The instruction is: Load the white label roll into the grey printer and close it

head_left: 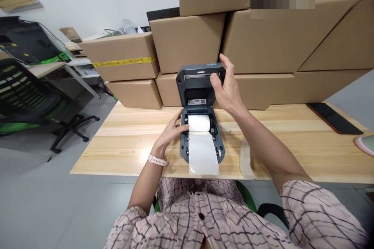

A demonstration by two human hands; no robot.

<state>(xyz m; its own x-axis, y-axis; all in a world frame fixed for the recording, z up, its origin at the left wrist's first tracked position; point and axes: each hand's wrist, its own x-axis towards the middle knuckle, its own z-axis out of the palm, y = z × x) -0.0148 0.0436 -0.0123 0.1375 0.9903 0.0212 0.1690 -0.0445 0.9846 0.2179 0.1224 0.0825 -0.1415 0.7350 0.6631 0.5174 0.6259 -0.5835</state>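
Note:
A dark grey label printer (221, 140) stands on the wooden table with its lid (196, 83) raised. Inside lies a white label roll (199, 123), and a white strip (203, 153) runs from it over the printer's front edge. My left hand (172, 129) rests against the printer's left side, thumb reaching over the rim beside the roll, fingers partly hidden. My right hand (226, 85) grips the lid's upper right corner between thumb and fingers.
Cardboard boxes (187, 44) are stacked along the back of the table (131, 140). A dark flat device (334, 118) and a pink-rimmed object (365, 144) lie at the right. A curled pale strip (247, 159) is right of the printer. An office chair (32, 97) stands left.

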